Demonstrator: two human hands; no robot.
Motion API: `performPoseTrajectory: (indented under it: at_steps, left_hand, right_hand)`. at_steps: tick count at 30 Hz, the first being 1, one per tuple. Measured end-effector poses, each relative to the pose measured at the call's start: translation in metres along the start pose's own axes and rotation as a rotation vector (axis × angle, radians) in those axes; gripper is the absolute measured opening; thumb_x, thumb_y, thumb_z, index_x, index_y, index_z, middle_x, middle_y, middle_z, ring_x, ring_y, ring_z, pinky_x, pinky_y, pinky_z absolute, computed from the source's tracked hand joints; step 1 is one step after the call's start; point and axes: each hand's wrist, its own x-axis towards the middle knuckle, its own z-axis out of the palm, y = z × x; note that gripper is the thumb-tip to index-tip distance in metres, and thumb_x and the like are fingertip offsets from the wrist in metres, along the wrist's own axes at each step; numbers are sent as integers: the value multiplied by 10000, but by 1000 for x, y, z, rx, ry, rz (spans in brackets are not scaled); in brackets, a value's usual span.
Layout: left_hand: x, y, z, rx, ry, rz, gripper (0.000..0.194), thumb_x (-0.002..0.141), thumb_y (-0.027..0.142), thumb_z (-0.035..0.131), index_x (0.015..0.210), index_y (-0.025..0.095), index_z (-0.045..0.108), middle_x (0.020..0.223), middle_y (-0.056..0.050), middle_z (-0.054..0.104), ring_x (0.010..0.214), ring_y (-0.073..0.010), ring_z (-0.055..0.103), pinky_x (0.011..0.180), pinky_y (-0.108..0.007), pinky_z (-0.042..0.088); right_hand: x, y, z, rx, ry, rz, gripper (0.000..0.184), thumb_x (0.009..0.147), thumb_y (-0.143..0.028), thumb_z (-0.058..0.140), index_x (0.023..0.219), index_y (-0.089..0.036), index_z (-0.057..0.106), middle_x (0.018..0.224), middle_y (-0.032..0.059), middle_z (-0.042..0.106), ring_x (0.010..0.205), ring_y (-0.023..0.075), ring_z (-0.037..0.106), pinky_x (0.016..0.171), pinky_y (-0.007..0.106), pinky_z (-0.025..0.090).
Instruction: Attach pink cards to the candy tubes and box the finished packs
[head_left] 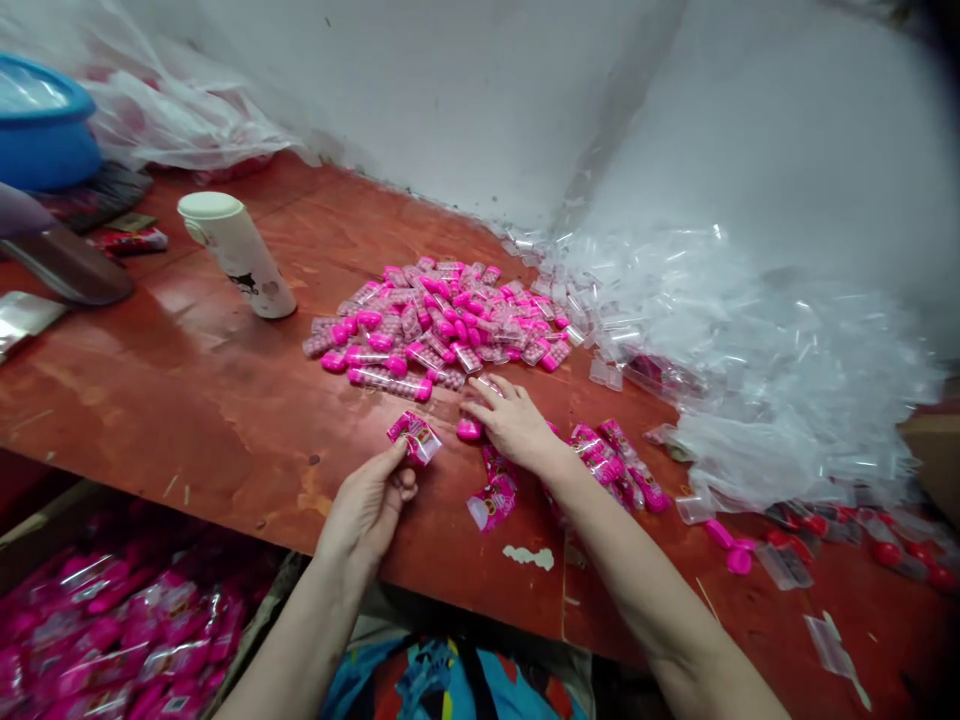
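My left hand (373, 507) pinches a small pink printed wrapper (420, 440) between thumb and fingers, above the table. To the right of it, my right hand (516, 424) has its fingers on a clear tube with a pink cap (470, 429), at the near edge of a pile. That pile of pink-capped tubes (450, 318) holds small pale pink balls inside the clear walls. Under my right wrist lie more pink printed wrappers (495, 497), flat on the wood. Part of the tube in my right hand is hidden by the fingers.
Clear plastic tubes (750, 370) are heaped along the wall at right, with pink caps (731, 545) and red caps nearby. Wrapped pink packs (630, 465) lie beside my right forearm. A white bottle (238, 255) stands left. Below the table edge, a box holds pink packs (142, 620).
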Motion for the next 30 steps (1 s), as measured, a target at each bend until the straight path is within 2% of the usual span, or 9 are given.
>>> performPoseTrajectory:
  at_steps: [3, 5, 7, 10, 13, 17, 21, 26, 30]
  left_hand:
    - [-2, -2, 4, -52, 35, -12, 94, 717, 129, 755, 732, 95, 669, 585, 1, 611, 434, -69, 514, 383, -174, 382]
    - [-3, -3, 5, -87, 43, -15, 60, 758, 117, 722, 754, 98, 666, 609, -3, 624, 432, -66, 519, 380, -172, 392]
    - [-4, -5, 5, -111, 50, -22, 39, 796, 104, 688, 767, 100, 662, 614, -5, 630, 430, -63, 525, 382, -168, 404]
    - [-5, -9, 6, -138, 58, -51, 69, 836, 81, 643, 771, 103, 651, 599, 1, 623, 418, -55, 520, 376, -157, 405]
    - [-4, -15, 9, -186, 53, -77, 101, 860, 69, 614, 770, 111, 633, 595, 11, 615, 402, -48, 503, 352, -149, 381]
    - [-4, -23, 13, -201, 53, -85, 114, 884, 72, 585, 784, 109, 625, 605, 5, 622, 405, -53, 511, 345, -148, 379]
    - [-8, -30, 17, -180, 37, -84, 119, 892, 110, 591, 778, 118, 623, 599, -1, 619, 420, -64, 519, 359, -156, 396]
    - [-13, -39, 19, -108, -92, -91, 189, 867, 240, 654, 719, 128, 616, 521, 8, 573, 418, -85, 501, 388, -180, 417]
    - [-18, -42, 18, -29, -169, -58, 273, 758, 373, 764, 740, 125, 651, 555, 6, 596, 458, -90, 514, 420, -185, 419]
  right_hand:
    - [-4, -15, 1, 161, 71, 72, 289, 930, -203, 497, 1187, -177, 626, 1318, 162, 565, 1236, 324, 449, 997, 493, 353]
    - [-11, -26, 1, 296, 139, 166, 272, 945, -204, 456, 1166, -144, 604, 1167, 161, 636, 1090, 281, 548, 944, 448, 406]
    - [-20, -41, 1, 596, 221, 290, 267, 961, -229, 420, 1175, -145, 556, 1027, 119, 671, 931, 231, 605, 835, 379, 468]
    - [-38, -67, -1, 1263, 287, 461, 212, 940, -346, 481, 1052, -175, 539, 853, 40, 666, 721, 162, 614, 689, 298, 493]
    - [-56, -94, -2, 1586, 250, 528, 262, 899, -422, 551, 1004, -185, 510, 708, -19, 624, 569, 115, 559, 584, 251, 466]
    - [-70, -116, 1, 1708, 243, 545, 324, 888, -477, 565, 995, -182, 482, 636, -48, 594, 477, 89, 504, 497, 220, 419]
    - [-72, -122, 7, 1723, 307, 590, 351, 877, -497, 578, 987, -177, 486, 623, -55, 577, 447, 75, 473, 454, 201, 381]
    - [-76, -127, 11, 1752, 278, 574, 320, 900, -480, 559, 985, -181, 482, 597, -71, 545, 423, 58, 411, 424, 185, 316]
    - [-80, -130, 10, 1786, 235, 566, 350, 890, -511, 555, 991, -184, 481, 597, -78, 526, 403, 50, 357, 399, 183, 267]
